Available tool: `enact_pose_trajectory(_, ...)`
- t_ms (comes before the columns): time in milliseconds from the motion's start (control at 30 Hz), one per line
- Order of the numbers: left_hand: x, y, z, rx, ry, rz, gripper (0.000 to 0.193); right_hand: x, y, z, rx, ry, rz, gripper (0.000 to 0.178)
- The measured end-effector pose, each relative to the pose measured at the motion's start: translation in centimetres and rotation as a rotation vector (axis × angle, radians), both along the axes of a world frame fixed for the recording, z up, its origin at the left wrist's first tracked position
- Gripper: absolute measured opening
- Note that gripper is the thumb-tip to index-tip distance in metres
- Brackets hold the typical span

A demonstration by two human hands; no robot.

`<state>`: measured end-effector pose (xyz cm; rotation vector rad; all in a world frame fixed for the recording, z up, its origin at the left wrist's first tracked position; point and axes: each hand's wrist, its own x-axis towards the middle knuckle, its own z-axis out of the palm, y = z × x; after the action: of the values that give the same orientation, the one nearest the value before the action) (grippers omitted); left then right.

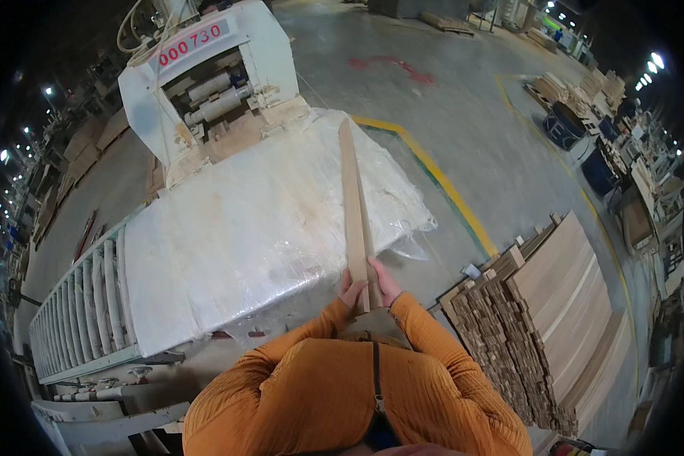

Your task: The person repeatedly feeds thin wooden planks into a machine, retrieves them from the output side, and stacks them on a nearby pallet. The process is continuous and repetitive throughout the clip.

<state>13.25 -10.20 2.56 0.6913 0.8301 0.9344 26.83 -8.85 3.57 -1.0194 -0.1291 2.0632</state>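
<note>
Before my chest I hold a long wooden board (352,201) that points away from me. Its far end reaches over the plastic-wrapped table (235,235). My left hand (350,290) is closed around the near end from the left. On the other side, my right hand (386,281) grips the same end, a little farther forward. A pale narrow face and a darker side show; whether this is one board or two strips together, I cannot tell.
At the table's far end stands a white machine (213,91) with rollers in its opening. A roller conveyor (83,304) adjoins the table on the left. To my right is a large stack of boards (539,319). A yellow line (441,178) marks the floor.
</note>
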Motion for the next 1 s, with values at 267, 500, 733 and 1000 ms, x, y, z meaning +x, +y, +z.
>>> enact_pose_trajectory(267, 0.8, -2.7, -1.1, -0.239, -0.168, -0.016, 0.046, 1.3, -2.1, -4.5, 0.366, -0.583, 0.171, 0.045)
enact_pose_trajectory(500, 0.6, -2.3, -2.1, -0.247, -0.225, 0.041, 0.041, 1.9, -2.1, -1.2, 0.424, -0.670, 0.029, 0.043)
enact_pose_trajectory(733, 0.1, -0.6, -4.4, -0.243, -0.160, -0.188, 0.032, 5.7, -1.7, -0.3, 0.130, -0.422, 0.041, 0.031)
enact_pose_trajectory(1000, 5.3, 2.1, -5.3, -0.344, -0.035, -0.024, 0.055, 3.4, -2.2, -3.1, 0.637, -1.184, 0.086, 0.040)
